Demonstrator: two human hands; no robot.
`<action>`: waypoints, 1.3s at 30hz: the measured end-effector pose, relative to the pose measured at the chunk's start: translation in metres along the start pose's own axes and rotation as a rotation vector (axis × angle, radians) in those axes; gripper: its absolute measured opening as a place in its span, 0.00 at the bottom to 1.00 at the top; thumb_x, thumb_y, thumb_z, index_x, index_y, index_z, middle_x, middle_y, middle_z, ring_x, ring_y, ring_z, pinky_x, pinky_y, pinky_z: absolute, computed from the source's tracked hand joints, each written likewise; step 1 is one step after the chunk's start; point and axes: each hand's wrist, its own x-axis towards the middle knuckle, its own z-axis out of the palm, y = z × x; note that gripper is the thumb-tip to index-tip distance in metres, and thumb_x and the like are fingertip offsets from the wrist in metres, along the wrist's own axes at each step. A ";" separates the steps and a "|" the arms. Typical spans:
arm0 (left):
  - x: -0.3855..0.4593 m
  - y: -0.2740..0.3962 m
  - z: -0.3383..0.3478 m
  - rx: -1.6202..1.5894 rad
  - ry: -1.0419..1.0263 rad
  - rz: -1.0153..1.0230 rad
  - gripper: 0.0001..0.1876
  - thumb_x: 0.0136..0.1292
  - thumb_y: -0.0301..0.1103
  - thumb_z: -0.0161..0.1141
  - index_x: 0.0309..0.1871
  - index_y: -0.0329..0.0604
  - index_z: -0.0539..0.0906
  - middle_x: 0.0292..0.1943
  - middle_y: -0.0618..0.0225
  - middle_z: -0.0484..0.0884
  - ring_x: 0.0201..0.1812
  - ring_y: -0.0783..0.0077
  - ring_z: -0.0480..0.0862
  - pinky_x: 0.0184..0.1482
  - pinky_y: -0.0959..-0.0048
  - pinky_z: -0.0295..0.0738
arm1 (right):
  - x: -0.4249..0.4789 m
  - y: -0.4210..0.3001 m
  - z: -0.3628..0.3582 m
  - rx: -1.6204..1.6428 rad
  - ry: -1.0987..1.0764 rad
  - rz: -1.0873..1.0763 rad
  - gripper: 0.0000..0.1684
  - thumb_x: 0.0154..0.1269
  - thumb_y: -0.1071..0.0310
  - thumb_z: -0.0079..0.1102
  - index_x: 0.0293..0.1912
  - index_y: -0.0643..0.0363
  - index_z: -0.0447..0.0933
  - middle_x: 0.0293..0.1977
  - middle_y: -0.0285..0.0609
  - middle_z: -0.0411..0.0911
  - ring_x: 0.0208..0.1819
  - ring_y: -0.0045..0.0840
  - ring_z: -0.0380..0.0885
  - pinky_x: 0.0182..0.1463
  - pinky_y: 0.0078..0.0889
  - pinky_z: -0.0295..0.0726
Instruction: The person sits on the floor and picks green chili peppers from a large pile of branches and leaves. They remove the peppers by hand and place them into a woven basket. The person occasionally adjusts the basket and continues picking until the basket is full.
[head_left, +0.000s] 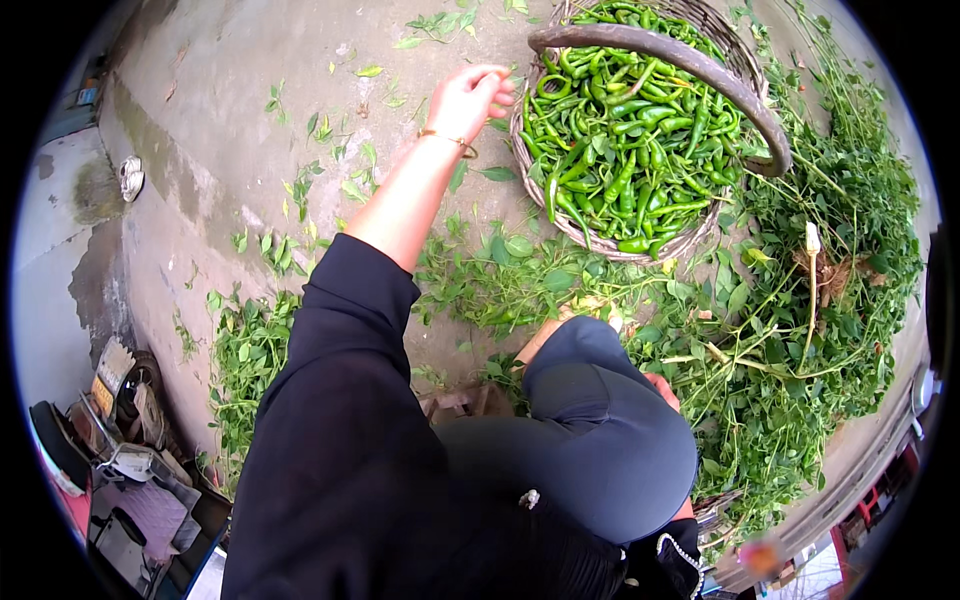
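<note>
A round wicker basket (531, 187) with a thick curved wooden handle (675, 51) stands at the upper right, heaped with green chili peppers (637, 142). Just left of its rim is my left hand (480, 90), raised over the concrete floor with fingers loosely curled; nothing shows in it. A thin bangle (448, 136) circles that wrist. Beyond my bent knee, my right hand (664, 391) is mostly hidden, with only a part of it visible beside the leg near the cut pepper plants (750, 405). Whether it holds anything is not visible.
Piled leafy stems cover the right side, and a smaller leafy heap (251, 352) lies at the left. Scattered leaves (300, 187) dot the concrete floor (225, 97). A parked motor scooter (135, 465) stands at the lower left by the wall. A pale shoe (131, 178) lies at the far left.
</note>
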 end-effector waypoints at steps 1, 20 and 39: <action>0.007 -0.036 -0.004 0.197 0.099 -0.132 0.11 0.60 0.30 0.49 0.44 0.41 0.78 0.38 0.63 0.80 0.35 0.69 0.80 0.37 0.74 0.77 | 0.001 0.012 0.000 0.002 0.007 -0.033 0.11 0.60 0.70 0.48 0.41 0.61 0.74 0.28 0.38 0.77 0.30 0.17 0.74 0.38 0.20 0.73; -0.270 -0.147 0.042 0.835 -0.451 0.048 0.08 0.57 0.29 0.50 0.41 0.42 0.74 0.34 0.54 0.77 0.37 0.55 0.77 0.40 0.65 0.73 | -0.037 -0.004 -0.001 0.105 -0.004 0.001 0.12 0.60 0.72 0.49 0.44 0.64 0.71 0.31 0.40 0.76 0.32 0.15 0.72 0.36 0.15 0.70; -0.287 -0.086 -0.027 -0.035 -0.817 -0.744 0.10 0.56 0.27 0.48 0.43 0.43 0.73 0.28 0.65 0.78 0.38 0.70 0.79 0.40 0.67 0.72 | -0.069 -0.021 -0.050 0.369 0.170 0.031 0.13 0.60 0.71 0.49 0.45 0.60 0.71 0.35 0.35 0.75 0.34 0.17 0.72 0.40 0.17 0.70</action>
